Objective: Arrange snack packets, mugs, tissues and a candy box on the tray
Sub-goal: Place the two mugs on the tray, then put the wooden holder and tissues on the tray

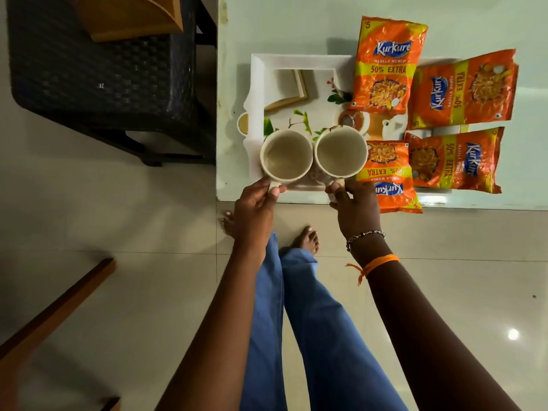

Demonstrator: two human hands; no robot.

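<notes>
Two empty cream mugs stand side by side at the near edge of the white tray (pixel 257 84). My left hand (pixel 255 209) grips the handle of the left mug (pixel 286 157). The handle of the right mug (pixel 341 151) is held by my right hand (pixel 355 206). Several orange snack packets lie over the tray's right half: one at the far side (pixel 388 66), one to its right (pixel 462 90), one at the near right (pixel 453 160), and one (pixel 388 176) beside my right hand, overhanging the table edge. No tissues or candy box are in view.
The tray sits on a pale glass-topped table (pixel 296 25) whose near edge runs just beyond my hands. A dark woven chair (pixel 103 69) stands to the left of the table. My legs and bare feet are on the tiled floor (pixel 118 218) below.
</notes>
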